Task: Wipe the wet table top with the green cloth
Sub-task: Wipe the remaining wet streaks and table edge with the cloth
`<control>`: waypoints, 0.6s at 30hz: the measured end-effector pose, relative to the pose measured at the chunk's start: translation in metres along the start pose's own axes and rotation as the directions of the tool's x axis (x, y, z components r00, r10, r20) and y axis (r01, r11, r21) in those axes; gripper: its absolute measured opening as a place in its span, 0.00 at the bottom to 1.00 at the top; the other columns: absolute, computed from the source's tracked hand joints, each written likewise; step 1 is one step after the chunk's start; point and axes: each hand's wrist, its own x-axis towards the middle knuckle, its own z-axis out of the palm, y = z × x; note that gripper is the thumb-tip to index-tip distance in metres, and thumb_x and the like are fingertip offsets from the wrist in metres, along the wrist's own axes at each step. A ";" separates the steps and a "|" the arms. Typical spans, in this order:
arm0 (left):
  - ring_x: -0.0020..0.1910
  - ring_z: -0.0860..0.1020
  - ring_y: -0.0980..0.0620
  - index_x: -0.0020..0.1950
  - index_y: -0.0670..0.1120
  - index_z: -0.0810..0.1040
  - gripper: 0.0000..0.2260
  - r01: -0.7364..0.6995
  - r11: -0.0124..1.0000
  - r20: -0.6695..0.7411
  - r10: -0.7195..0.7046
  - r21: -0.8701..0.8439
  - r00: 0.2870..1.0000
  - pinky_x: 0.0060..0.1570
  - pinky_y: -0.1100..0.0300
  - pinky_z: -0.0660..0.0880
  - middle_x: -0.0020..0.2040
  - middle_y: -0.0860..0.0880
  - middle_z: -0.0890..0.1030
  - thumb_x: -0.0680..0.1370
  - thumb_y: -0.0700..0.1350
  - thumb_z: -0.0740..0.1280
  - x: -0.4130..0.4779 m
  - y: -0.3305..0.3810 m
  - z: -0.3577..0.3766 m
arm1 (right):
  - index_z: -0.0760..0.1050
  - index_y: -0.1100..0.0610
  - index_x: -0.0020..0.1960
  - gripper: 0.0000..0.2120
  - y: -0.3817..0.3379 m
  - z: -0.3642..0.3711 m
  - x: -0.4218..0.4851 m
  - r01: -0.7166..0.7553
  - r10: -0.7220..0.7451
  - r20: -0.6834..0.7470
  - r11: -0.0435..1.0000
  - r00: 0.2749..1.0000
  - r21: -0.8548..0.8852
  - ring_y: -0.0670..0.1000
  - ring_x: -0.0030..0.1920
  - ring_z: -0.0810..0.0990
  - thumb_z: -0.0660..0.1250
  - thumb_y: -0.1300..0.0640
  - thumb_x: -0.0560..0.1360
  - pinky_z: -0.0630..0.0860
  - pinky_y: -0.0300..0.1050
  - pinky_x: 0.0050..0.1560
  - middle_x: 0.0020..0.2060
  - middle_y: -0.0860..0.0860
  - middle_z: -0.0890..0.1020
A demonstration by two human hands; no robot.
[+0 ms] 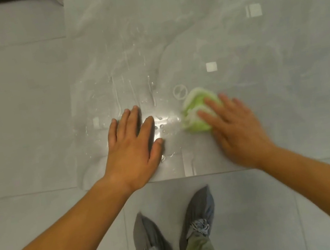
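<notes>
A grey marbled table top fills the middle and right of the view, glossy with water streaks and droplets near its front left corner. A bunched green and white cloth lies on the table. My right hand presses flat on the cloth's right side, fingers spread over it. To the left of the cloth, my left hand rests flat on the wet surface with fingers apart, holding nothing. A puddle glints between the two hands.
The table's front edge runs just behind my wrists, its left edge runs up the view. Grey floor tiles lie to the left and below. My two shoes in grey covers stand by the front edge.
</notes>
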 end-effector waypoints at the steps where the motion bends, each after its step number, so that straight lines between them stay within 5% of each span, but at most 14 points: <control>1: 0.80 0.47 0.44 0.77 0.50 0.60 0.27 -0.011 1.000 0.009 0.011 0.011 1.000 0.77 0.44 0.41 0.81 0.43 0.52 0.81 0.60 0.46 -0.003 -0.001 0.003 | 0.65 0.50 0.77 0.23 0.009 -0.004 0.006 -0.100 0.100 -0.034 0.995 0.994 0.006 0.65 0.77 0.61 0.54 0.52 0.82 0.60 0.66 0.74 0.78 0.56 0.64; 5: 0.80 0.46 0.45 0.78 0.50 0.59 0.27 -0.052 0.999 0.004 0.052 0.009 0.999 0.77 0.44 0.42 0.81 0.44 0.51 0.81 0.59 0.45 -0.009 -0.011 0.010 | 0.62 0.49 0.78 0.24 -0.013 -0.005 0.018 -0.411 0.419 -0.097 0.907 0.903 0.096 0.63 0.79 0.55 0.52 0.52 0.82 0.52 0.62 0.77 0.79 0.54 0.61; 13: 0.80 0.45 0.42 0.78 0.51 0.59 0.29 0.056 0.998 -0.071 -0.056 -0.006 0.996 0.76 0.41 0.41 0.81 0.42 0.50 0.79 0.60 0.46 -0.017 -0.043 0.011 | 0.63 0.48 0.77 0.24 -0.103 0.026 0.001 -0.105 0.105 -0.053 0.995 0.993 0.004 0.61 0.79 0.56 0.57 0.53 0.81 0.54 0.62 0.77 0.79 0.52 0.62; 18: 0.79 0.48 0.43 0.78 0.53 0.59 0.26 0.039 0.999 -0.068 -0.040 -0.019 0.997 0.75 0.41 0.43 0.81 0.44 0.53 0.80 0.57 0.47 -0.017 -0.056 0.010 | 0.63 0.48 0.77 0.23 -0.112 0.028 0.041 -0.327 0.334 -0.142 0.942 0.932 0.070 0.62 0.79 0.56 0.55 0.54 0.82 0.53 0.62 0.77 0.79 0.53 0.62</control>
